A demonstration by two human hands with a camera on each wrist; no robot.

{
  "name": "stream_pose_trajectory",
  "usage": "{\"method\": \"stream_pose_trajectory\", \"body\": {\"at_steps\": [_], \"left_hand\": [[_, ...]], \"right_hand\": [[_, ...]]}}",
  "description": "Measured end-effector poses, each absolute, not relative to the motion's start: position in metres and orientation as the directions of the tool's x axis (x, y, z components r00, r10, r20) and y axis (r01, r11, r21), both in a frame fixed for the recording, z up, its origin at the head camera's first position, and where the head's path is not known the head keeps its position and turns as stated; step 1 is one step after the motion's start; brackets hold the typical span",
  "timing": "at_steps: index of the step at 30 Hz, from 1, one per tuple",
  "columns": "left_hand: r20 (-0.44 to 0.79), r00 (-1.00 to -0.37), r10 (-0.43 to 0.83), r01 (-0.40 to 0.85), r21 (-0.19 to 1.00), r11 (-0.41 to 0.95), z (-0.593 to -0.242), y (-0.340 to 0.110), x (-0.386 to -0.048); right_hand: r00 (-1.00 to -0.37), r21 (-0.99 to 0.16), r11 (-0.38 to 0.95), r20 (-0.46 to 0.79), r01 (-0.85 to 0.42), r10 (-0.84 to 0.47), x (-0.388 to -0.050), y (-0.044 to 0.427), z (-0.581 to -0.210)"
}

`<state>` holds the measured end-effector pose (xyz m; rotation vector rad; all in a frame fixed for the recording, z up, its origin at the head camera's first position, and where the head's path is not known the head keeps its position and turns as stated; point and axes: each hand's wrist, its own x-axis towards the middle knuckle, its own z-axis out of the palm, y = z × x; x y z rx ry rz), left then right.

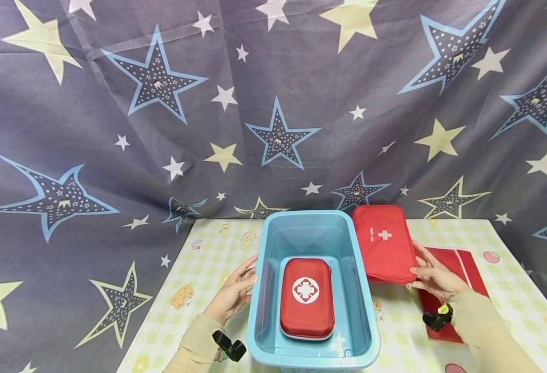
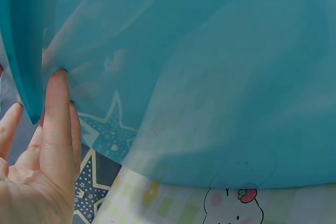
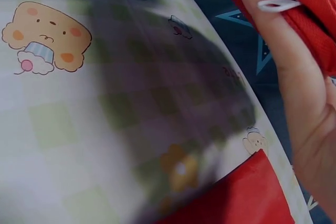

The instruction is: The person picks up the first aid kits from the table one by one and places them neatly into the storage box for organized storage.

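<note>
Checked cloth [image 1: 217, 259] supports the bin [image 1: 313, 360]; left hand [image 1: 233, 290], fingers straight, touches its side, presumably steadying it; right hand [image 1: 434, 274] pinches the pouch [image 1: 385, 256].

Both forearms [image 1: 194, 344] angle inward, left hand [image 1: 233, 291] with fingers [image 2: 56, 119] extended, right hand [image 1: 434, 273] pinching.

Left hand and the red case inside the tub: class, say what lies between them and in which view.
In the head view, the blue tub's left wall stands between the left hand and the red case.
</note>
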<state>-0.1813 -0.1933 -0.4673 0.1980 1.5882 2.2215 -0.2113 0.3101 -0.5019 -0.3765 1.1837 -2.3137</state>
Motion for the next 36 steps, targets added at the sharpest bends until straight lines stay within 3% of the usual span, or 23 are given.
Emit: {"method": "stream_pose_trajectory", "body": {"at_steps": [11,23,36], "left_hand": [[-0.117,-0.909,0.399,-0.239,0.933,-0.271,-0.468,-0.194,-0.181],[-0.124,-0.907,0.402,-0.245,0.932,-0.266,-0.468,-0.193,-0.181],[-0.121,-0.909,0.4,-0.238,0.937,-0.257,-0.468,-0.193,-0.182]], "right_hand": [[-0.824,-0.773,-0.537,0.032,0.338,-0.566,-0.208,0.312,-0.496],[-0.76,-0.714,-0.603,0.155,0.355,-0.631,-0.206,0.311,-0.492],[-0.755,-0.712,-0.609,0.172,0.349,-0.633,-0.204,0.31,-0.484]]}}
